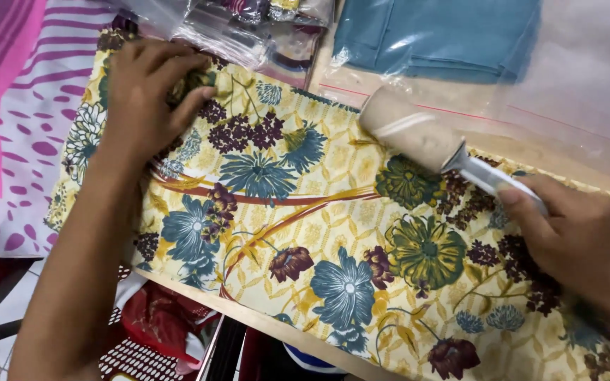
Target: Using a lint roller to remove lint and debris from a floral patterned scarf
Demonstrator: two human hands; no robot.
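Note:
A folded yellow cloth (319,233) printed with blue, green and maroon flowers lies across a wooden table. My left hand (142,92) presses flat on its upper left end. My right hand (566,233) grips the white handle of a lint roller (418,134). The roller's beige cylinder rests on the cloth's far edge, tilted up to the left.
A teal cloth (439,35) lies in a clear plastic bag (573,85) at the back right. More bagged fabric (248,28) sits at the back centre. A pink and purple patterned cloth (15,127) is at the left. Red fabrics (164,317) lie below the table's wooden front edge (262,321).

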